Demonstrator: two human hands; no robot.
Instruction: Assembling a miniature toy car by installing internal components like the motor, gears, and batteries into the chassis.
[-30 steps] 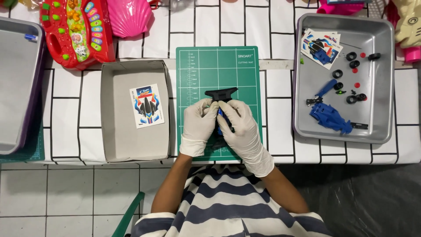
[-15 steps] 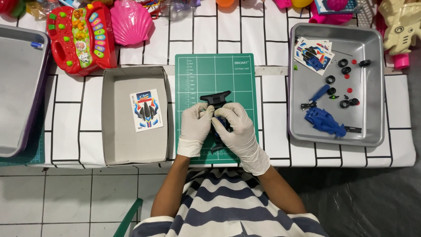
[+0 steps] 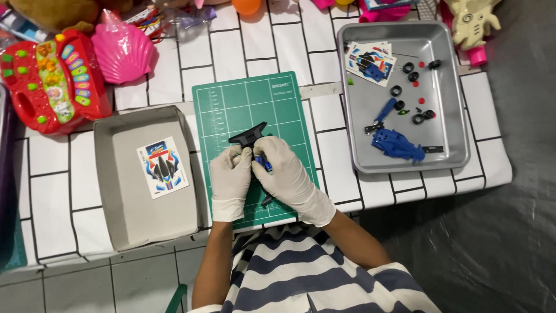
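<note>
While both gloved hands, left hand [image 3: 230, 174] and right hand [image 3: 284, 174], grip the black-and-blue toy part [image 3: 255, 148] over the green cutting mat [image 3: 231, 104], fingers closed, firm, even pressure appears advisable.

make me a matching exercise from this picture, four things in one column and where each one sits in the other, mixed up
Things:
1. sticker sheet with a car picture
2. blue car body
3. black toy part
4. pink shell toy

Places:
A. in the metal tray on the right
B. over the green cutting mat, held by both gloved hands, left hand and right hand
C. on the table top at the far edge, beside the red toy keyboard
D. in the grey tray left of the mat

Pairs: 1-D, 2-A, 3-B, 4-C
</note>
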